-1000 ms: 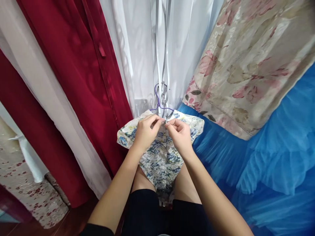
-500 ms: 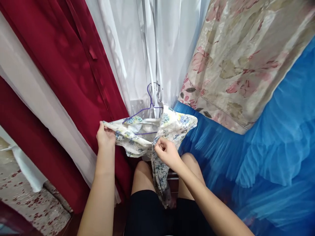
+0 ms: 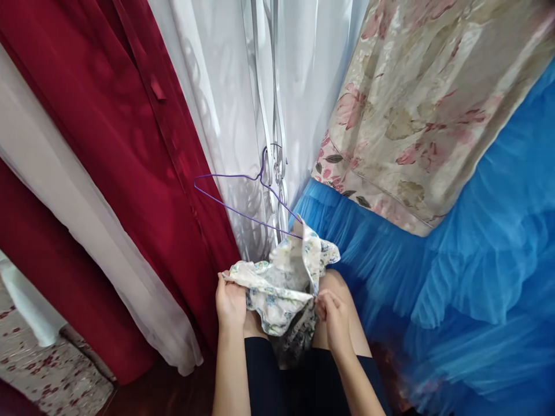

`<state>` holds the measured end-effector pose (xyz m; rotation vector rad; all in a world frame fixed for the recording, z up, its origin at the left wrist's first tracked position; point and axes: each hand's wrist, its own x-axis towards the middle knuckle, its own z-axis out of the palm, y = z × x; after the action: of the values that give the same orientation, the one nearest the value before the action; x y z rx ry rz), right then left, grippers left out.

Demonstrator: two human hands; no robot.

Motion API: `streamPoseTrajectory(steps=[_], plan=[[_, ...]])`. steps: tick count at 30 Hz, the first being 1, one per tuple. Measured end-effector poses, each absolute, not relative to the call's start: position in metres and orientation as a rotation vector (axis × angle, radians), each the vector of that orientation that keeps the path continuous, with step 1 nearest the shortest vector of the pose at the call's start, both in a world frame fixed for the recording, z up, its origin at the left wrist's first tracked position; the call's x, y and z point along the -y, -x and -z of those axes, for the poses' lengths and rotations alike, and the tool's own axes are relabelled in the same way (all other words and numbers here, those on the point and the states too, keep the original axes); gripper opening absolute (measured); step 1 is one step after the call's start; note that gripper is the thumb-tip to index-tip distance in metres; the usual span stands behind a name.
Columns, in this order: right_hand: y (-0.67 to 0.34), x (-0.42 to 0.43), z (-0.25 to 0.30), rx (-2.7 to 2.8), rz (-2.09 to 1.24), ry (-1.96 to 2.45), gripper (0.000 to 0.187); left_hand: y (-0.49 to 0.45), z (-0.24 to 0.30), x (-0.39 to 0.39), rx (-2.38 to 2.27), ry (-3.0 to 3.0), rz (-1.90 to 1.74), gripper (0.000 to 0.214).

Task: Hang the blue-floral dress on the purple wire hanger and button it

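Note:
A white floral garment (image 3: 277, 306), patterned in blue, green and yellow, is stretched between my hands above my lap. My left hand (image 3: 232, 300) pinches its left shoulder edge. With closed fingers, my right hand (image 3: 335, 315) grips the front neckline. A purple wire hanger (image 3: 243, 209) hangs by its hook from a silver chain-like strip (image 3: 277, 173). The hanger's right arm still reaches into the garment's right shoulder, while its left arm is bare. The garment's lower part droops between my legs in shadow.
Dark red cloth (image 3: 156, 190) and a pale drape (image 3: 108, 219) hang at left. White curtains (image 3: 217, 75) are behind the hanger. A pink floral cloth (image 3: 403, 127) and blue tulle (image 3: 468, 266) fill the right side.
Both hands have moved down and to the right with the garment. Its left shoulder has come off the hanger, which now tilts with its left arm exposed.

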<state>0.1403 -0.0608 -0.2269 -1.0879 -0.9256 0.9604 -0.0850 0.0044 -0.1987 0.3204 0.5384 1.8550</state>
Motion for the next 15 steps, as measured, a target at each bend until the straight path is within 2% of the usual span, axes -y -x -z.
streamPoseTrajectory(steps=[3,6,11,15], plan=[[-0.152,0.074,0.236,1.115,-0.987,1.102,0.035,0.055,0.183,0.03,-0.557,-0.542,-1.812,0.032],[-0.152,0.083,0.215,1.372,-0.979,1.02,0.033,0.024,0.159,0.058,-0.624,-0.972,-1.697,0.035],[-0.137,0.101,0.183,1.461,-1.176,0.765,0.057,-0.003,0.132,0.083,-0.779,-1.647,-1.465,0.03],[-0.128,0.106,0.176,1.384,-1.422,0.668,0.062,0.003,0.133,0.079,-0.88,-1.733,-1.405,0.021]])
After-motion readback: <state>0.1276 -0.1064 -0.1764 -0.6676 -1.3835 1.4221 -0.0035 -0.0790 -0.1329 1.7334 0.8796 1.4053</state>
